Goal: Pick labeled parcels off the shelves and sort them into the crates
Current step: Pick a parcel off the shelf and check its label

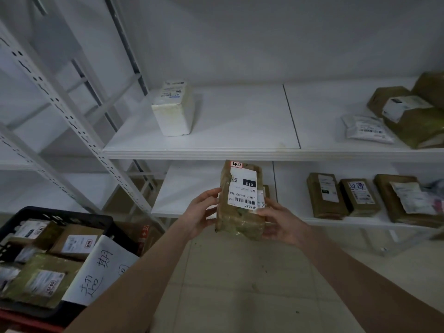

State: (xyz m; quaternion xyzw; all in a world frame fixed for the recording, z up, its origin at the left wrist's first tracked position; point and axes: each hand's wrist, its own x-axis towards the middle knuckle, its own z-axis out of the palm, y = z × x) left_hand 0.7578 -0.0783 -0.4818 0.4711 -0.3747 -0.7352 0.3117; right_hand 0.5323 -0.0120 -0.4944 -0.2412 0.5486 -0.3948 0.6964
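While parcel (241,223) hangs before front edge of lower shelf (187,188), left hand (201,213) and right hand (281,223) curl round its sides. Likely light, soft, tape-slick; hold lower sides.

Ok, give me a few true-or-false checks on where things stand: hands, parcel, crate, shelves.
1. The left hand and the right hand both hold the brown parcel. True.
2. The black crate is empty. False: it holds several parcels and a handwritten paper sign.
3. A white foam box stands on the upper shelf. True.
4. The held parcel bears no label. False: a white barcode label on it faces the camera.
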